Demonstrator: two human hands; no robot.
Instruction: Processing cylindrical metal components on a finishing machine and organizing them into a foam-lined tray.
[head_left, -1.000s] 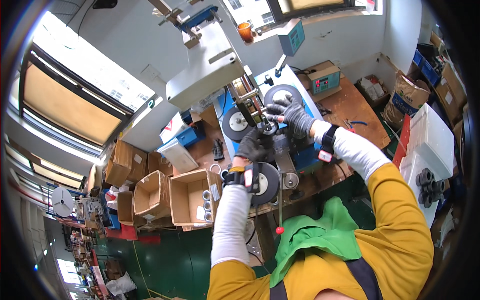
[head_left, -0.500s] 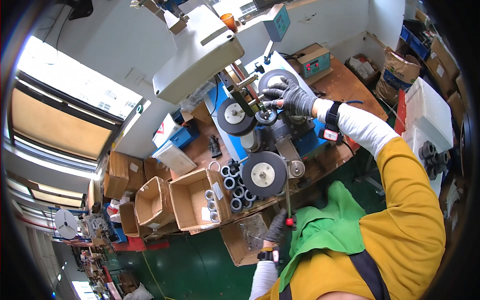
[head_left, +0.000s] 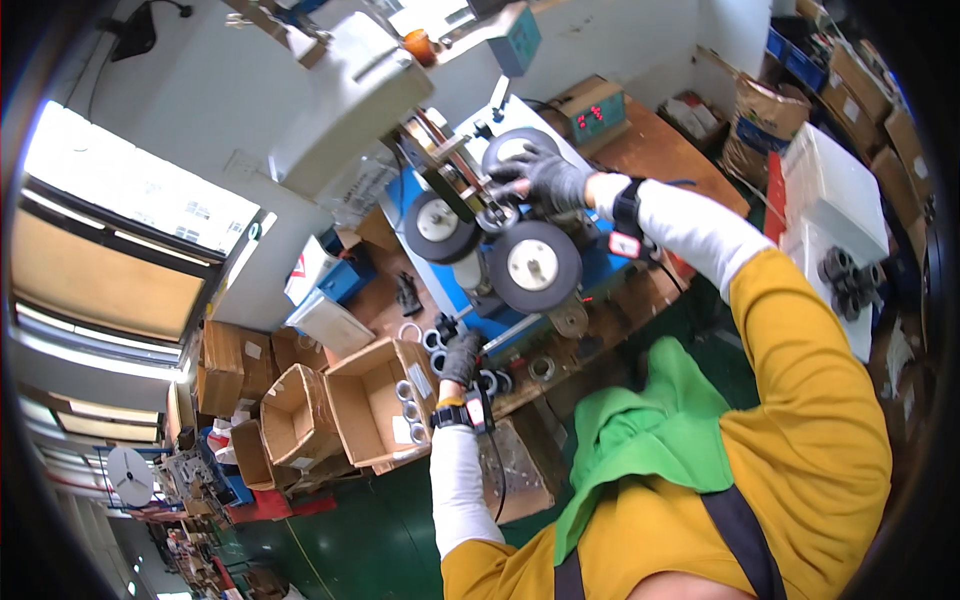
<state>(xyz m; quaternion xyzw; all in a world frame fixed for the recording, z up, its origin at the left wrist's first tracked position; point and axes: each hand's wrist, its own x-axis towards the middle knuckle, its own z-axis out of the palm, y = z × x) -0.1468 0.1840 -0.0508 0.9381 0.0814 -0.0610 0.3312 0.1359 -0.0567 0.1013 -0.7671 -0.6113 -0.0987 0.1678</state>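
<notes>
My right hand [head_left: 552, 180], in a grey glove with a bare fingertip showing, is over the machine, fingers apart at the rear dark wheel [head_left: 508, 150]. Just below its fingertips a small metal ring [head_left: 497, 217] sits among three dark wheels. The left wheel [head_left: 437, 226] and the front wheel [head_left: 536, 267] have pale hubs and stand close to that ring. My left hand [head_left: 460, 360], also gloved, reaches down among several grey rings [head_left: 488, 382] on the table beside a cardboard box. Its fingers are partly hidden, so whether it grips a ring cannot be told.
An open cardboard box [head_left: 372, 385] at the table edge holds several rings [head_left: 409, 410]. Further left stand more open boxes [head_left: 296, 418]. A control box with red digits [head_left: 600, 115] sits behind the machine. White foam boxes [head_left: 835, 190] are stacked at the right.
My left hand has left the red-knobbed lever and moved left and up to the rings. The front wheel has swung in toward the other two. My right hand stays at the machine.
</notes>
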